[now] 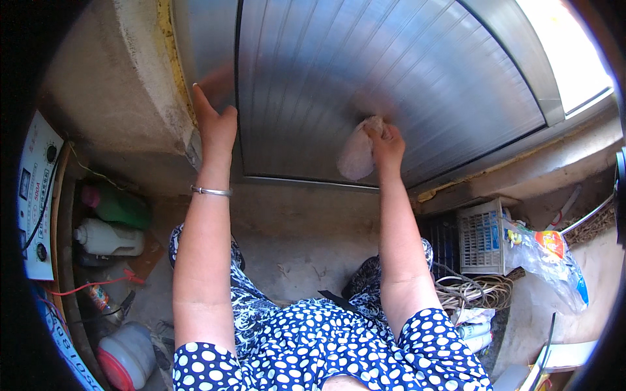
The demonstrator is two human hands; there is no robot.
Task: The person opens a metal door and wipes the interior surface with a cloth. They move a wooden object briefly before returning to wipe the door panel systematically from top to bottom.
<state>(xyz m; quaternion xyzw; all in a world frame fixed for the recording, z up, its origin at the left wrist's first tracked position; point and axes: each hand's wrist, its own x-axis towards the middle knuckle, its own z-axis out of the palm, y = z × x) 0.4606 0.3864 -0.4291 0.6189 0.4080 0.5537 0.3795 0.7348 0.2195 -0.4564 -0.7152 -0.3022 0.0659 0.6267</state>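
In front of me stands a ribbed silver metal panel (313,78), set in a metal frame with dark seams. My right hand (389,146) pinches a crumpled, pale pinkish cloth (357,155) against the lower part of this panel; one end of the cloth hangs down. My left hand (216,127), with a silver bangle (210,191) on its wrist, rests at the smooth left frame strip (205,45) beside the rough wall edge. Its thumb and one finger are spread apart, and the other fingers are mostly hidden.
At left, a white control box (40,189) with knobs stands near a white jug (107,238), a green bottle (122,207) and a red-lidded container (127,355). To the right are a grey plastic crate (481,238), a coil of cable (479,291) and a clear plastic bag (551,270).
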